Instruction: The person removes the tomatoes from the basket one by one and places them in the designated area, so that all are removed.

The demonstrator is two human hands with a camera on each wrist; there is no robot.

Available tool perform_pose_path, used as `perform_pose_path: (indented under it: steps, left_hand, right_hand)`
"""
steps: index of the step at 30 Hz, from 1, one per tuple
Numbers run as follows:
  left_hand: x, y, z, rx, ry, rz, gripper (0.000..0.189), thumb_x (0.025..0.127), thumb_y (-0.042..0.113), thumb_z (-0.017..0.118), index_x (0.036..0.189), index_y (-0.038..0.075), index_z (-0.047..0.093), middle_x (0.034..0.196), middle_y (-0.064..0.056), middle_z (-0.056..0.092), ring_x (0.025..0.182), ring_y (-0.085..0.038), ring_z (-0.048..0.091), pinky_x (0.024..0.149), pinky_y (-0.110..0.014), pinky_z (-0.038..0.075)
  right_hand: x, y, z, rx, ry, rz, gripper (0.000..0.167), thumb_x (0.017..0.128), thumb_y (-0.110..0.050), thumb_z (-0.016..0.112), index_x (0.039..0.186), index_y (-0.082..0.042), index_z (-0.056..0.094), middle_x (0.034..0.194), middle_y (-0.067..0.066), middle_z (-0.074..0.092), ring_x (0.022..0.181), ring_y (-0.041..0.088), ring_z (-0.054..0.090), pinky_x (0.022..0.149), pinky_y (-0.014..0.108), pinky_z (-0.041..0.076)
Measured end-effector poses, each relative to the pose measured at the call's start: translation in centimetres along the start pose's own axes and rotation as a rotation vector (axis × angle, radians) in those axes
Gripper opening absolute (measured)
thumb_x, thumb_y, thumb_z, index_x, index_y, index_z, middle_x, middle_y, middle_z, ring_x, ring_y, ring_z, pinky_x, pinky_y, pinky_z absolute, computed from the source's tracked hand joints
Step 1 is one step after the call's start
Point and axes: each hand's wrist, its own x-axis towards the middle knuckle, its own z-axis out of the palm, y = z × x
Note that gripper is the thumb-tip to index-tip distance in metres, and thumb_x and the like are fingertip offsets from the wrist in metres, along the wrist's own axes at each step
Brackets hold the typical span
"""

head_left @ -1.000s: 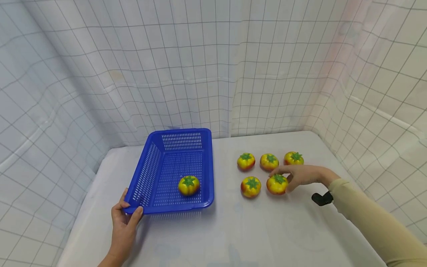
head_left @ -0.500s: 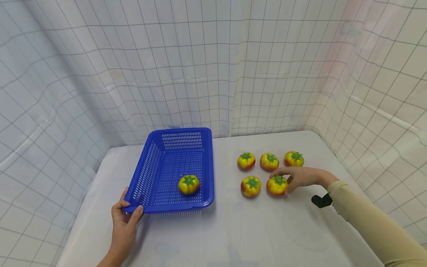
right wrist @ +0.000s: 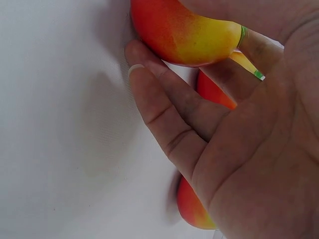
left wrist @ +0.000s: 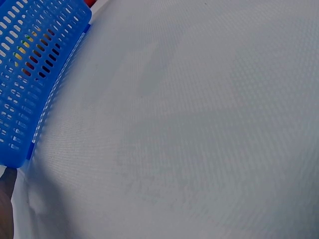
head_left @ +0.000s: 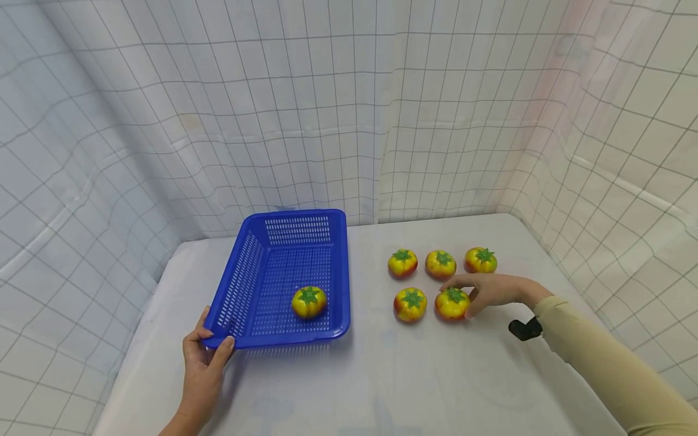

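Note:
My left hand [head_left: 203, 375] grips the near left corner of a blue plastic basket [head_left: 345, 272], thumb over its rim. Inside, near the right side, sits one yellow tomato [head_left: 309, 303] with a green star-shaped top. My right hand [head_left: 493, 289] holds a yellow and red tomato [head_left: 452, 304] between thumb and fingers, at the table's surface. The right wrist view shows this tomato [right wrist: 184, 35] against the fingers, two others stretched below it. Left of it lies another tomato [head_left: 410, 304]. Behind are a left tomato [head_left: 402, 264], a middle one [head_left: 440, 265] and a right one [head_left: 480, 260].
A white cloth covers the table [head_left: 382, 381]. White gridded curtains [head_left: 327, 121] hang at the back and both sides. A black object [head_left: 525, 329] shows beside the right sleeve [head_left: 605, 357], just above the table.
The tomato in my right hand has shifted very slightly left. The left hand and the basket have stayed in place.

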Motion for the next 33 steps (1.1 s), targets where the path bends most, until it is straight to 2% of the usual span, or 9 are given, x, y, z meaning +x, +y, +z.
perform_pose_path:
  steps: [12, 17, 23, 33]
  left_hand:
    - [-0.05, 0.04, 0.06, -0.008, -0.003, 0.001, 0.036, 0.108, 0.004, 0.049, 0.125, 0.021, 0.023, 0.171, -0.001, -0.002, 0.141, -0.025, 0.028, 0.096, -0.012, 0.046]
    - [0.01, 0.15, 0.06, 0.015, 0.002, -0.011, 0.035, 0.108, 0.007, 0.05, 0.124, 0.022, 0.023, 0.171, 0.0, -0.001, 0.142, -0.025, 0.027, 0.095, -0.012, 0.046]
    - [-0.03, 0.09, 0.01, 0.027, 0.003, -0.029, 0.034, 0.108, 0.009, 0.05, 0.124, 0.024, 0.023, 0.171, 0.002, -0.001, 0.143, -0.027, 0.026, 0.095, -0.011, 0.046]
    - [-0.04, 0.09, 0.03, 0.008, 0.001, -0.017, 0.033, 0.108, 0.008, 0.049, 0.123, 0.023, 0.024, 0.17, 0.001, 0.0, 0.141, -0.025, 0.028, 0.096, -0.013, 0.046]
  right_hand:
    - [0.09, 0.01, 0.14, 0.012, 0.006, 0.027, 0.059, 0.086, -0.016, 0.082, 0.136, -0.036, 0.059, 0.148, 0.002, 0.048, 0.122, 0.035, 0.054, 0.105, 0.055, 0.045]
    - [0.06, 0.1, 0.13, 0.015, 0.016, 0.038, 0.059, 0.086, -0.017, 0.082, 0.136, -0.037, 0.059, 0.149, 0.004, 0.047, 0.123, 0.036, 0.054, 0.105, 0.056, 0.045]
    - [-0.17, 0.01, 0.24, 0.039, 0.018, 0.043, 0.062, 0.086, -0.015, 0.081, 0.139, -0.036, 0.058, 0.152, 0.006, 0.045, 0.124, 0.037, 0.053, 0.105, 0.058, 0.044]
    - [-0.41, 0.22, 0.11, 0.041, 0.021, 0.043, 0.066, 0.086, -0.017, 0.081, 0.145, -0.031, 0.054, 0.154, 0.007, 0.044, 0.123, 0.034, 0.055, 0.105, 0.058, 0.044]
